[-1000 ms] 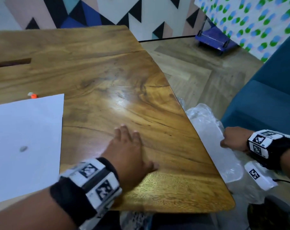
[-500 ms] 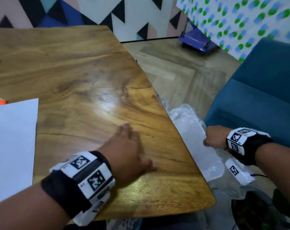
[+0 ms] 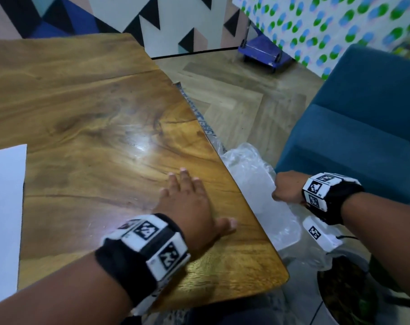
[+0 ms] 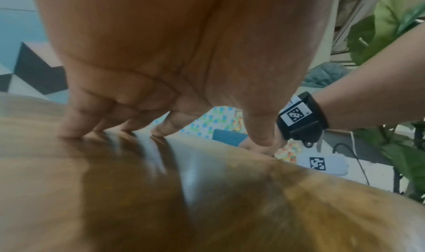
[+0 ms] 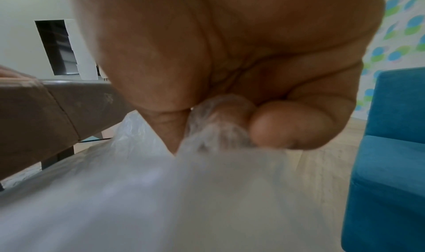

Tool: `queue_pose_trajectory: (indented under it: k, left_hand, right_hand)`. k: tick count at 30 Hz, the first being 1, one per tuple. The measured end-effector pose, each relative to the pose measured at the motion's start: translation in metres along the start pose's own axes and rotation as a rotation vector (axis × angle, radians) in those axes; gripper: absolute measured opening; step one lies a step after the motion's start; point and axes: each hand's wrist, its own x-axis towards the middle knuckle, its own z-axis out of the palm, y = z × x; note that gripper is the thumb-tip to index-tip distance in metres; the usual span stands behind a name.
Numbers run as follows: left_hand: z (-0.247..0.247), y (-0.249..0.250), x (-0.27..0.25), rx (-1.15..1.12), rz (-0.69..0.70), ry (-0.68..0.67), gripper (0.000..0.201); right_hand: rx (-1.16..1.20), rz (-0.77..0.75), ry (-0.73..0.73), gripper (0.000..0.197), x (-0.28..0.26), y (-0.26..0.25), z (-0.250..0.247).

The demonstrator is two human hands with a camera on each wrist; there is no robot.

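A clear plastic bag [image 3: 258, 184] hangs just past the right edge of the wooden table [image 3: 93, 118], below its top. My right hand [image 3: 286, 190] grips the bag's rim in a fist; the right wrist view shows crumpled plastic [image 5: 214, 128] bunched between thumb and curled fingers. My left hand [image 3: 189, 198] lies flat on the table near that edge, fingers straight and spread, fingertips [image 4: 69, 132] pressing the wood. Nothing is under the palm that I can see.
A white paper sheet [image 3: 4, 207] lies at the table's left. A teal sofa [image 3: 363, 127] stands close on the right, a blue cart [image 3: 262, 52] by the far wall. A dark plant pot [image 3: 354, 292] sits on the floor beneath my right arm.
The view has swung to the right, so the paper sheet slid toward the left edge and the small orange thing left the frame. Both hands keep their places on the table and bag.
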Motion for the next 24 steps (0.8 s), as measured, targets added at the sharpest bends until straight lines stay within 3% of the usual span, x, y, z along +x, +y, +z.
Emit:
queue_pose_trajectory:
  k: [2,5,8,11,14,16,19,22,24]
  left_hand:
    - [0.0,0.028,0.005,0.006,0.058,-0.009,0.121]
    - [0.003,0.064,0.005,0.02,0.26,-0.024,0.119]
    - [0.006,0.077,-0.006,0.016,0.391,0.028,0.115]
    - [0.002,0.044,-0.017,0.055,0.238,0.089,0.113]
    - [0.005,0.003,-0.026,0.071,-0.004,0.046,0.115]
    - [0.011,0.0,-0.029,0.075,-0.049,0.001,0.12]
    - [0.021,0.035,-0.028,0.055,0.082,-0.059,0.124]
    - [0.031,0.082,-0.033,0.045,0.334,-0.116,0.115]
    - [0.032,0.097,-0.037,-0.011,0.413,-0.146,0.11]
  right_hand:
    - [0.001,-0.011,0.003,0.028,0.0,-0.001,-0.001]
    - [-0.003,-0.025,0.004,0.027,0.0,-0.002,-0.002]
    - [0.006,-0.057,-0.013,0.026,0.001,0.0,-0.001]
    - [0.006,-0.024,0.003,0.031,-0.003,0.003,0.0]
    - [0.009,-0.021,0.006,0.036,-0.005,0.006,0.002]
    - [0.018,-0.027,-0.003,0.035,-0.005,0.007,0.003]
    - [0.016,-0.021,-0.004,0.032,-0.005,0.006,0.004]
    - [0.011,-0.01,0.018,0.031,-0.004,0.004,0.006]
    - [0.002,-0.004,0.018,0.031,-0.004,0.005,0.008]
